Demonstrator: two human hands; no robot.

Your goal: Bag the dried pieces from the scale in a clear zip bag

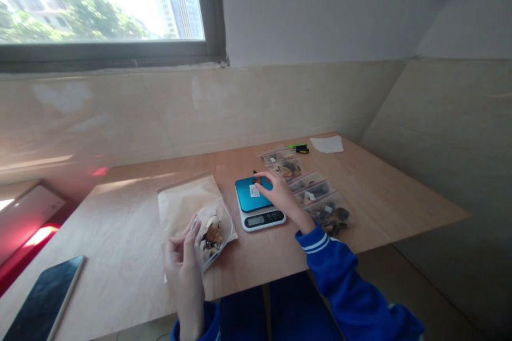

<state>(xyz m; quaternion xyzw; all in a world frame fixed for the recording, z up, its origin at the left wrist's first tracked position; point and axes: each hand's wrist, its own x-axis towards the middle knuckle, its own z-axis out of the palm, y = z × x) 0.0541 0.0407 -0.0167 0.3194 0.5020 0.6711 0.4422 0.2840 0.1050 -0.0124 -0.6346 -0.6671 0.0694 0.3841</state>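
My left hand [182, 256] pinches the edge of a clear plastic bag [227, 218], whose mouth gapes open. Inside the bag lie dried brown, black and pale pieces [214, 232]; their kind I cannot make out. Over the blue plate of a white kitchen scale [245, 197], my right hand [278, 192] has its thumb and fingertips closed around a small dark brown dried piece [256, 177]. Whether that piece touches the plate I cannot tell. A white label sticks to the plate, and the digits on the scale's display are too small to read.
Several zip bags of dark dried pieces [330, 216] lie right of and behind the scale. A pale flat pouch [184, 202] is under the open bag. Farther back are green and black pens [300, 148] and white paper [328, 144]. A phone [46, 298] lies front left.
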